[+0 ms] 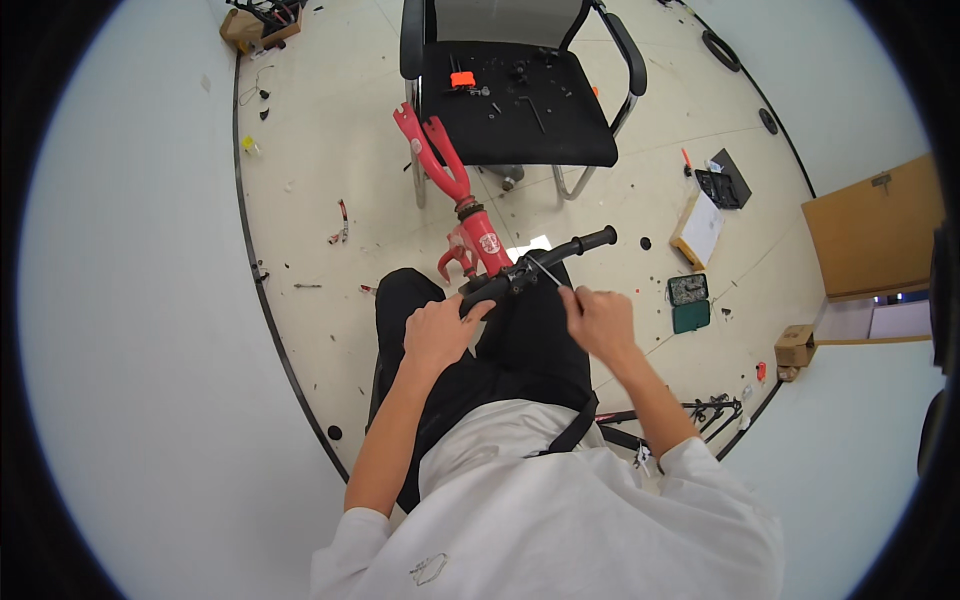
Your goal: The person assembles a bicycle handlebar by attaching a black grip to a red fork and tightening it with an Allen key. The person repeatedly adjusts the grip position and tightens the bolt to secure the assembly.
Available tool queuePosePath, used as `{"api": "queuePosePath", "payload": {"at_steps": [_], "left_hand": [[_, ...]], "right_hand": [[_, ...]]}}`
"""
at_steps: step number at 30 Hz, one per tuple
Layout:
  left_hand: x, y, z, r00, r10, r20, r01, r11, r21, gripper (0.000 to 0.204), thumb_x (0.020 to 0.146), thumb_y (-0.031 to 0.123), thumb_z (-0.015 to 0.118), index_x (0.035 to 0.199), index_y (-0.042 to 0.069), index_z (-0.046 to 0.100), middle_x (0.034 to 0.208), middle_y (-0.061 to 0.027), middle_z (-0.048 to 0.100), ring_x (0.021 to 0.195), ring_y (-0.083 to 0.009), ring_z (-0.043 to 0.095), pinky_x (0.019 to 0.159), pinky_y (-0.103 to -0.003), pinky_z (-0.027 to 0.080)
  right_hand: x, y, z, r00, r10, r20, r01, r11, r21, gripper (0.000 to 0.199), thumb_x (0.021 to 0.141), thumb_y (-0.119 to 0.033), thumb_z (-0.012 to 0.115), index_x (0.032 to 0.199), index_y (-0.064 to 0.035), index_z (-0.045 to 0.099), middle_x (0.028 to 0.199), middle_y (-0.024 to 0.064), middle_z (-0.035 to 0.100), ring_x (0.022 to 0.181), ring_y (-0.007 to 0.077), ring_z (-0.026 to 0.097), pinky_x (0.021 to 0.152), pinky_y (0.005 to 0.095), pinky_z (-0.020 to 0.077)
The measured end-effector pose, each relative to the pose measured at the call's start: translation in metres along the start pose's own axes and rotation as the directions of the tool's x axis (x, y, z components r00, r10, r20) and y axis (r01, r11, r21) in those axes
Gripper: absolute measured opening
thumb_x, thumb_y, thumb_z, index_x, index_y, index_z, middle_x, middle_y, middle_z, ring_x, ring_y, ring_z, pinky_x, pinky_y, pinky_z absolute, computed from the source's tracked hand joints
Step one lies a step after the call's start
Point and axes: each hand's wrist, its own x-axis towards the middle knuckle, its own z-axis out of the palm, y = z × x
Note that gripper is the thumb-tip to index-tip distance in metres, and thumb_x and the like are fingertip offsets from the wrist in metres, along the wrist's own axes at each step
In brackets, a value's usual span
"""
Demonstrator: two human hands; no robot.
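A red bicycle fork (450, 165) with a red head tube (488, 243) and a black handlebar (565, 250) lies across my knees, fork legs pointing away from me. My left hand (438, 332) is closed round the left end of the handlebar. My right hand (603, 320) grips a thin metal hex key (546, 273), its far end at the black stem clamp (520, 272) in the middle of the bar. The tip is too small to tell whether it sits in a bolt. The bar's right grip (598, 240) is free.
Ahead stands a black chair (580, 140) bearing an orange part (462, 79), an L-shaped key (533, 112) and small hardware. On the floor at right lie an open green case (690, 317), a white-topped box (698, 230) and a black tool case (716, 188). A frame (715, 408) lies by my right elbow.
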Motion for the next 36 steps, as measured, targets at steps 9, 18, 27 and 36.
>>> {"api": "queuePosePath", "payload": {"at_steps": [9,18,27,36], "left_hand": [[0.000,-0.003,0.011,0.996,-0.001,-0.090,-0.004,0.998,-0.061,0.066,0.094,0.066,0.053,0.087,0.003,0.071,0.076,-0.0227,0.069,0.080,-0.0438,0.068,0.074,-0.049,0.054],[0.013,-0.014,-0.005,0.999,0.026,0.033,-0.023,0.997,-0.076,0.068,0.094,0.067,0.054,0.091,0.002,0.072,0.079,-0.0213,0.071,0.081,-0.0404,0.070,0.074,-0.047,0.055],[0.012,-0.021,-0.012,0.995,0.046,0.084,-0.041,0.998,-0.056,0.066,0.093,0.067,0.055,0.093,0.003,0.071,0.078,-0.0197,0.070,0.076,-0.0392,0.070,0.070,-0.046,0.055],[0.014,-0.030,-0.006,0.997,0.080,0.014,-0.080,0.996,-0.036,0.063,0.094,0.064,0.056,0.090,0.003,0.070,0.073,-0.0196,0.069,0.073,-0.0400,0.069,0.067,-0.048,0.054]], "right_hand": [[-0.023,-0.045,0.007,0.987,0.020,0.156,-0.063,0.959,0.275,0.018,0.092,-0.015,0.067,0.083,-0.0015,0.061,0.064,0.0156,0.062,0.055,0.0345,0.063,0.052,0.0414,0.0508],[0.040,-0.017,-0.033,0.686,-0.706,0.175,0.689,0.708,0.152,0.036,0.075,-0.021,0.084,0.104,-0.0047,0.069,0.111,0.0091,0.068,0.107,0.0273,0.067,0.091,0.0392,0.0560],[0.084,-0.008,-0.010,0.302,-0.940,0.156,0.938,0.322,0.125,0.038,0.075,-0.036,0.081,0.089,-0.0051,0.065,0.105,0.0077,0.065,0.108,0.0276,0.065,0.099,0.0389,0.0542],[0.095,-0.016,0.009,0.178,-0.980,0.086,0.984,0.179,0.000,0.040,0.081,-0.048,0.073,0.081,-0.0126,0.054,0.087,0.0014,0.055,0.084,0.0183,0.061,0.073,0.0295,0.0550]]}}
